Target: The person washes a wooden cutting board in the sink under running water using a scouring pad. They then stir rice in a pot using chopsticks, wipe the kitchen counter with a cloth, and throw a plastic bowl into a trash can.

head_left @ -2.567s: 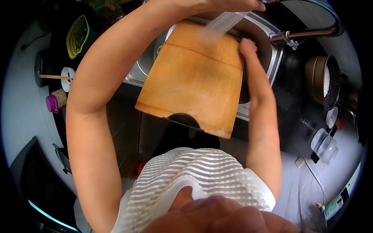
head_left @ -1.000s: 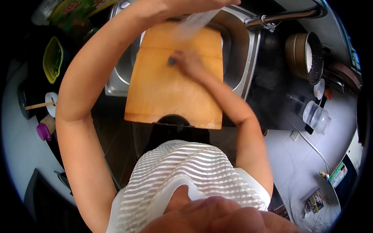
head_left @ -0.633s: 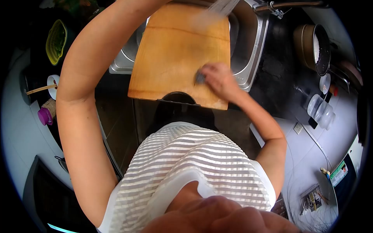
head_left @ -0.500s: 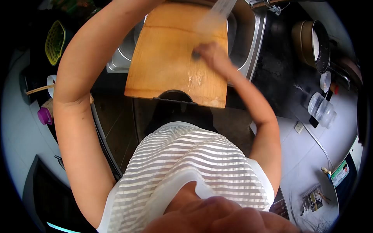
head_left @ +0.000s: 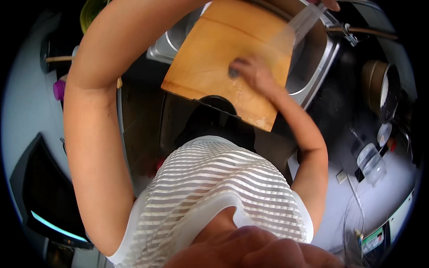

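My right hand [head_left: 258,77], smeared by motion, presses a small dark scouring pad [head_left: 233,70] onto the wooden cutting board [head_left: 205,49]. The board lies tilted across the sink [head_left: 319,67], its surface wet near the lower right. A stream of water [head_left: 297,31] falls onto the board's upper right part. My left arm reaches up past the top edge. At the top right, fingers of my left hand [head_left: 331,4] are closed where the stream begins, seemingly around the faucet spout; most of that hand is cut off.
Right of the sink, on the dark counter [head_left: 326,100], stand a pot [head_left: 373,85] and a clear plastic jar [head_left: 371,163]. The faucet base [head_left: 346,32] is behind the sink. A yellow-green basket [head_left: 87,15] and a purple lid [head_left: 58,90] are at the left.
The view has turned, so the board and sink appear shifted right and tilted. My left fingers have come into view by the stream. My right hand still moves the pad over the board.
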`<control>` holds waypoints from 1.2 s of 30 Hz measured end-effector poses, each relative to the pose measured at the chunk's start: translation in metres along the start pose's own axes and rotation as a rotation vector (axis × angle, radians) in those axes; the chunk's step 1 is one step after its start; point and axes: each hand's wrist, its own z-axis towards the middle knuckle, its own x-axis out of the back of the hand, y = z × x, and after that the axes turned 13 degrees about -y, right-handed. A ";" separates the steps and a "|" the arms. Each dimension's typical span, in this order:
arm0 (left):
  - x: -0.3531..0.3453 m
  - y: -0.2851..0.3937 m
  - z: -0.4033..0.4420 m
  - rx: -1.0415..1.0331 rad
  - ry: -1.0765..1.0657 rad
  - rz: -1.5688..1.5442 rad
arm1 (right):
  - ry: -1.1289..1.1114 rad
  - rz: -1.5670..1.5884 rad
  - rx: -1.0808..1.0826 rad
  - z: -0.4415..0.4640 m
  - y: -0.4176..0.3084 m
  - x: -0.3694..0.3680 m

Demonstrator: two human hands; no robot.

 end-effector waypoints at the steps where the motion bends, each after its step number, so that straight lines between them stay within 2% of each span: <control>1: 0.001 0.001 -0.004 0.009 -0.010 0.050 | 0.012 -0.060 -0.006 0.015 0.020 -0.005; 2: 0.002 0.001 -0.005 0.032 -0.002 0.060 | -0.057 0.197 -0.215 0.022 0.041 0.004; 4: 0.002 0.005 0.005 0.021 -0.006 0.201 | 0.136 -0.127 -0.170 0.010 0.069 0.012; 5: 0.004 0.006 0.012 0.003 -0.005 0.273 | 0.098 -0.066 -0.126 0.004 0.065 0.006; 7: 0.011 0.007 0.014 -0.038 -0.035 0.308 | 0.060 -0.003 -0.023 0.004 0.010 -0.003; 10: 0.010 0.004 0.019 -0.062 -0.046 0.299 | -0.018 0.127 0.132 0.063 -0.045 -0.022; 12: 0.012 0.005 0.019 -0.038 -0.072 0.275 | 0.101 -0.013 0.158 0.122 -0.014 -0.046; 15: 0.010 0.001 0.023 -0.035 -0.046 0.326 | 0.057 -0.252 -0.199 0.167 0.085 -0.048; 16: 0.007 -0.003 0.021 -0.044 -0.054 0.334 | 0.005 -0.292 -0.344 0.154 0.121 -0.034; 18: 0.006 -0.006 0.016 -0.144 0.029 0.351 | 0.158 -0.369 -0.453 0.100 0.144 -0.009; 20: 0.007 -0.010 0.022 -0.193 0.038 0.320 | 0.201 -0.568 -0.608 0.043 0.168 -0.003; 22: 0.005 -0.013 0.026 -0.242 0.082 0.322 | 0.164 -0.472 -0.535 0.007 0.127 0.008; 24: 0.003 -0.016 0.026 -0.268 0.112 0.300 | 0.025 -0.230 -0.400 -0.008 0.067 0.006; 26: 0.000 -0.015 0.028 -0.236 0.116 0.295 | 0.121 -0.099 -0.093 0.006 0.006 -0.009; 28: -0.001 -0.014 0.029 -0.205 0.081 0.257 | 0.128 -0.058 0.002 0.039 -0.012 -0.024; 29: -0.001 -0.012 0.030 -0.160 0.035 0.231 | 0.175 -0.040 0.018 0.060 0.005 -0.032; 30: -0.001 -0.015 0.037 -0.229 0.041 0.278 | 0.138 -0.069 -0.062 0.081 0.031 -0.034; 31: -0.003 -0.006 0.036 -0.204 -0.002 0.262 | 0.110 -0.094 -0.156 0.090 0.064 -0.029; 32: 0.004 -0.018 0.019 0.059 -0.072 0.265 | 0.102 -0.208 -0.321 0.083 0.100 -0.027; 33: -0.002 -0.019 0.018 -0.074 0.007 0.194 | 0.086 -0.308 -0.486 0.073 0.130 -0.023; 35: -0.002 -0.029 0.018 -0.079 0.012 0.145 | -0.037 -0.327 -0.823 0.044 0.160 -0.009; 36: 0.000 -0.036 0.020 -0.061 0.003 0.051 | -0.032 -0.324 -0.855 0.027 0.153 0.003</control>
